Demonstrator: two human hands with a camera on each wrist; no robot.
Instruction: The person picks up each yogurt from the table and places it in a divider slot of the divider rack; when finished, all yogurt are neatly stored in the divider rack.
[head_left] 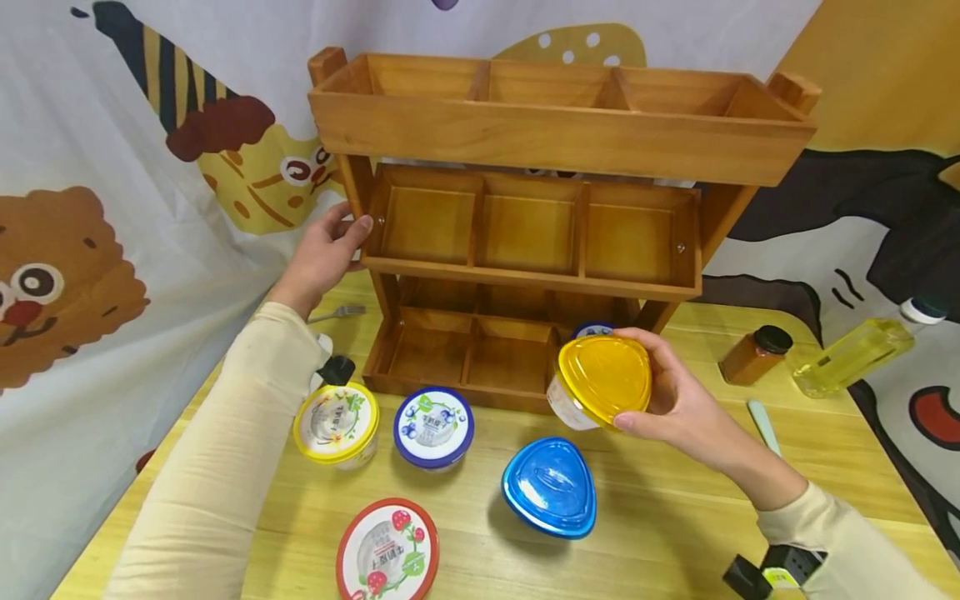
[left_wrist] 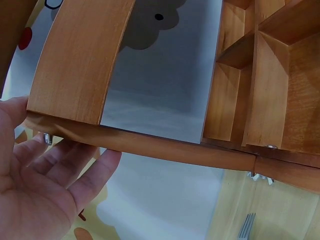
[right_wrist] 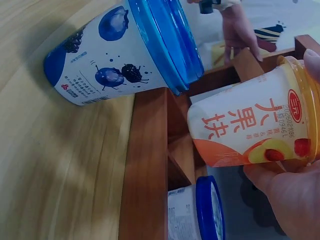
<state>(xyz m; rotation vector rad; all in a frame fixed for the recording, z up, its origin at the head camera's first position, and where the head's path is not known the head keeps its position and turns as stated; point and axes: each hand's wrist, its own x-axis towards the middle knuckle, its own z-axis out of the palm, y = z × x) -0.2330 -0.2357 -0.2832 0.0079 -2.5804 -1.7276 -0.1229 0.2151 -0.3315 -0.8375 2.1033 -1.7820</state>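
Note:
My left hand (head_left: 318, 254) grips the left side of a three-tier wooden rack (head_left: 555, 137) at its middle tier. In the left wrist view its thumb and fingers lie on either side of the frame's wooden rail (left_wrist: 150, 146). My right hand (head_left: 686, 412) holds a yogurt cup with a yellow lid (head_left: 606, 379), tilted, in front of the lower tier's right end. Peach pictures show on that cup's side (right_wrist: 245, 122) in the right wrist view. A blue-lidded yogurt cup (head_left: 551, 487) stands just below it on the table. Inside the lower right compartment sits a blue-rimmed tub (right_wrist: 187, 212), partly hidden in the head view.
Round tubs with a yellow rim (head_left: 337, 423), a blue rim (head_left: 433, 427) and a red rim (head_left: 387, 550) stand before the rack. To the right are a black-capped jar (head_left: 754, 355), an oil bottle (head_left: 855, 358) and a pale-green handle (head_left: 763, 425). A fork (head_left: 341, 312) lies left.

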